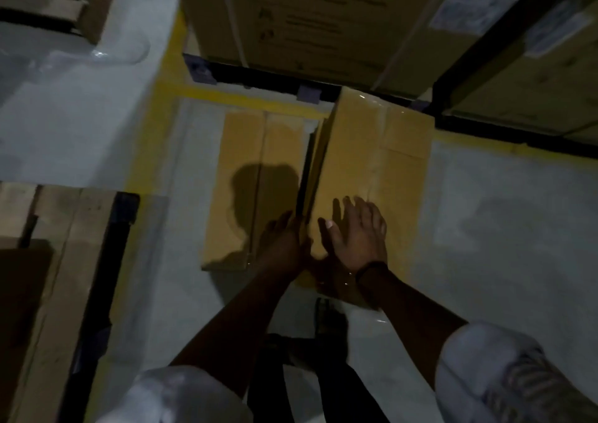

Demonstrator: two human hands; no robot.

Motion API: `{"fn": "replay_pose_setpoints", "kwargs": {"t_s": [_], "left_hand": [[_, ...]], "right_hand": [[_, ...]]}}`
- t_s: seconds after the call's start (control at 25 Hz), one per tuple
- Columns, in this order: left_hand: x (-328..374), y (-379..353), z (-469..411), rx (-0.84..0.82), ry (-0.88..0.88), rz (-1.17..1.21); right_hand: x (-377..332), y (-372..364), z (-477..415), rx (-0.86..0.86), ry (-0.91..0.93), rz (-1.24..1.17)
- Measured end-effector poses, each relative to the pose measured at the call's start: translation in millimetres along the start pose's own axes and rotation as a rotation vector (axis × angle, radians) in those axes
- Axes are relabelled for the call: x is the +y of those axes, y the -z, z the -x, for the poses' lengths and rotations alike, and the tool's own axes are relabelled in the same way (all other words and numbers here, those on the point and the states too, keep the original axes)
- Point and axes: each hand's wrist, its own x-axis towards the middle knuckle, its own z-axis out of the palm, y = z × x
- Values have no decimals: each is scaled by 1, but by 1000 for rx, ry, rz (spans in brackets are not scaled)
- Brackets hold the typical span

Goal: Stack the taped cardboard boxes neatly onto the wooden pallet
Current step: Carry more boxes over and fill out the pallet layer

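Centre frame, the right hand (356, 235) lay spread flat atop a taped cardboard box (372, 164) on the floor; the left hand (284, 241) met its near corner, grip unclear. That and a second box (252, 180) beside it had yet to reach the wooden pallet (55, 261), lower left.

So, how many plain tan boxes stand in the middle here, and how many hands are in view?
Plain boxes: 2 (low box, tall box)
Hands: 2 (left hand, right hand)
Total: 4
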Motion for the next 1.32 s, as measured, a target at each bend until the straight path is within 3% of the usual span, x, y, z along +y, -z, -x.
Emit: {"fn": "replay_pose_setpoints", "kwargs": {"t_s": [0.16, 0.24, 0.32, 0.44, 0.6, 0.76, 0.96, 1.32], "left_hand": [[38, -28, -62, -115, -130, -114], [39, -44, -91, -79, -216, -147], [44, -44, -103, -43, -163, -89], [52, -36, -102, -159, -43, 65], [45, -30, -86, -208, -5, 170], [39, 25, -21, -211, 139, 198], [25, 153, 94, 136, 335, 196], [-67, 337, 285, 593, 598, 394]], "right_hand": [[73, 11, -22, -41, -186, 64], [104, 12, -35, -96, -271, 98], [123, 10, -46, -149, -310, 7], [129, 10, -55, -151, -316, -186], [112, 20, -44, -148, -221, -34], [48, 61, -21, -78, -88, 87], [-90, 135, 3, -154, 97, 35], [-382, 200, 71, -91, 531, 62]]}}
